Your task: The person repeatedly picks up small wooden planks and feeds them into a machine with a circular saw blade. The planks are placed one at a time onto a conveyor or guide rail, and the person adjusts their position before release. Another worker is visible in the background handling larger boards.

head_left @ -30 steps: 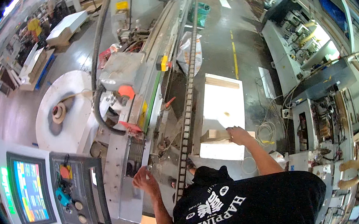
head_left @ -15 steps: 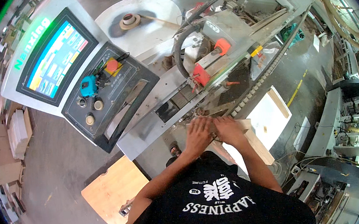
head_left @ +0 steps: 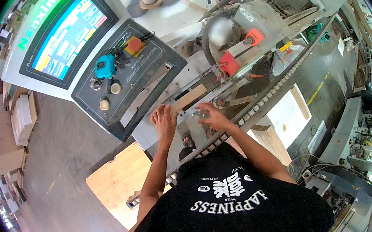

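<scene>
A narrow light-brown wooden strip (head_left: 188, 98) lies on the metal bed of the machine (head_left: 149, 131), slanting up to the right. My left hand (head_left: 164, 122) grips its near end, with fingers over the top. Just right of the strip is my right hand (head_left: 214, 117), its fingers apart and bent, somewhat blurred and holding nothing I can make out. Beyond the strip's far end stands a red guard piece (head_left: 229, 64) on the machine.
A control panel (head_left: 131, 76) with a lit screen overhangs the left side. A roller track (head_left: 258, 107) crosses in front of me. Wooden pieces (head_left: 271, 143) rest on a white board (head_left: 287, 116) at right. A plywood sheet (head_left: 119, 176) lies lower left.
Both hands have moved from beside the wooden pieces over to the machine bed and have separated. The strip now lies on the bed under my left hand. The view has shifted slightly.
</scene>
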{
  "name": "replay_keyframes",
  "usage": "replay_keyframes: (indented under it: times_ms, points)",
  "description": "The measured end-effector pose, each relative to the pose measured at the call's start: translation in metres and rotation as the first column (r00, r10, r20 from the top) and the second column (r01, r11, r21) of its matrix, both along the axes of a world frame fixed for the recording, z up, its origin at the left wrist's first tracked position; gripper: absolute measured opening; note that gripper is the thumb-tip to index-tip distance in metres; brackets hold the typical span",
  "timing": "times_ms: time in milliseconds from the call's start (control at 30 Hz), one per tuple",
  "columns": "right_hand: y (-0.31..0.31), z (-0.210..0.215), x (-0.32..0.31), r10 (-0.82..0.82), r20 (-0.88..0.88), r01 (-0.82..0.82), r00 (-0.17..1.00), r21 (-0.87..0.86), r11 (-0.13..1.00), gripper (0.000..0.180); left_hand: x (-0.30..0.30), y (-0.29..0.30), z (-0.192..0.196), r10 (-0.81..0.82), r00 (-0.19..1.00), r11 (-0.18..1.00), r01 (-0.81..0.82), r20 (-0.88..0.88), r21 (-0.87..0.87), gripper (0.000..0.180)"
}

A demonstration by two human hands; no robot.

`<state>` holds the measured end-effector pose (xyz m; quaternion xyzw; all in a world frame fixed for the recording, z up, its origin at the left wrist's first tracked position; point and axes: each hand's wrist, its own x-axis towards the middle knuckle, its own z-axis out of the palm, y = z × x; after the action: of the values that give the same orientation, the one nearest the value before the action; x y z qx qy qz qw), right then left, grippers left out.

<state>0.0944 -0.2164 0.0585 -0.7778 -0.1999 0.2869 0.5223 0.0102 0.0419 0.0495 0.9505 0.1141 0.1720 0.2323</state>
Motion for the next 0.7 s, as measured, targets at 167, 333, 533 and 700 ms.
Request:
replay_keyframes:
  times_ms: [167,333,533,700]
  points:
    - [0.05,-0.041,0.019,-0.179,-0.669,0.465,0.722,0.276,0.841,0.081,0.033,0.001,-0.012,0.106,0.994,0.994,-0.106,-0.039,-0.012,0.048]
    - [0.082,-0.013,0.019,-0.197,-0.696,0.518,0.691,0.287,0.806,0.081,0.029,0.007,-0.019,0.095,0.995,0.995,-0.095,-0.035,-0.006,0.037]
    - [0.09,-0.016,0.004,-0.1,-0.72,0.562,0.687,0.439,0.701,0.086,-0.005,0.043,-0.032,-0.107,0.994,0.984,0.105,0.004,0.144,0.034]
    - [0.096,-0.022,0.011,-0.113,-0.705,0.575,0.701,0.464,0.673,0.086,0.002,0.041,-0.015,-0.114,0.981,0.969,0.144,-0.154,0.199,0.04]
